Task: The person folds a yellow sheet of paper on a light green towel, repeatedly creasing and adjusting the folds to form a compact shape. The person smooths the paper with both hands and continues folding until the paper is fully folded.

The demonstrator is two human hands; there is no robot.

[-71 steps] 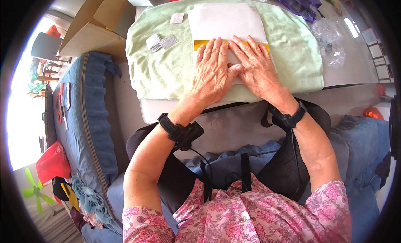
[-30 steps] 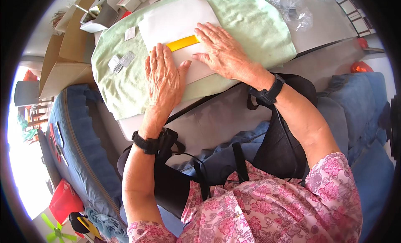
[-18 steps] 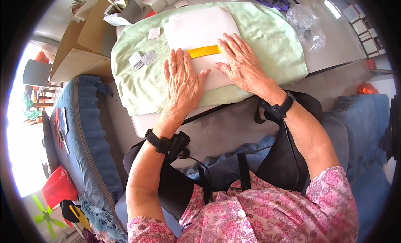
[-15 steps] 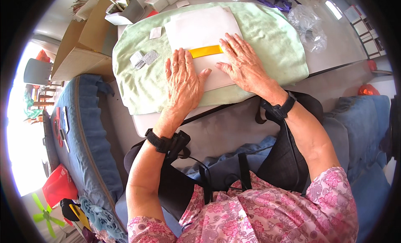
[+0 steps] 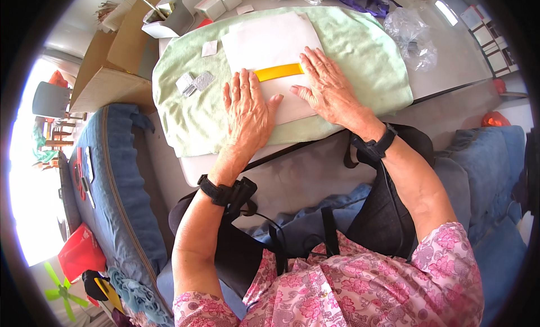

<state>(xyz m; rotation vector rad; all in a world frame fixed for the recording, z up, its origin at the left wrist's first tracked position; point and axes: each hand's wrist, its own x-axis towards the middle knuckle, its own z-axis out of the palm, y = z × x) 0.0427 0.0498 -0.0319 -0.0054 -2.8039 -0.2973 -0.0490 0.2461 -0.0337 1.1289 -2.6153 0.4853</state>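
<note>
My left hand [image 5: 246,114] lies flat with its fingers stretched, on the left edge of white paper [image 5: 273,37]. Flat on the paper's right side is my right hand [image 5: 328,88], its thumb spread inward. Between the fingertips of both hands a yellow strip [image 5: 278,72] crosses the paper, slightly tilted up to the right. Neither hand grips anything. Under the paper is a pale green towel [image 5: 365,62]. To the left on the towel are two small silvery-white pieces [image 5: 199,79] and a small white square [image 5: 209,48].
A cardboard box [image 5: 107,74] stands at the far left beside a grey-white holder [image 5: 169,23]. Small white boxes [image 5: 216,5] sit at the back. Clear plastic wrapping [image 5: 413,37] and purple material [image 5: 363,0] lie at the back right. Blue padded seating [image 5: 124,181] flanks the table.
Both hands stay flat on the paper. A little more of the yellow strip shows between the fingertips. The whole view has shifted slightly.
</note>
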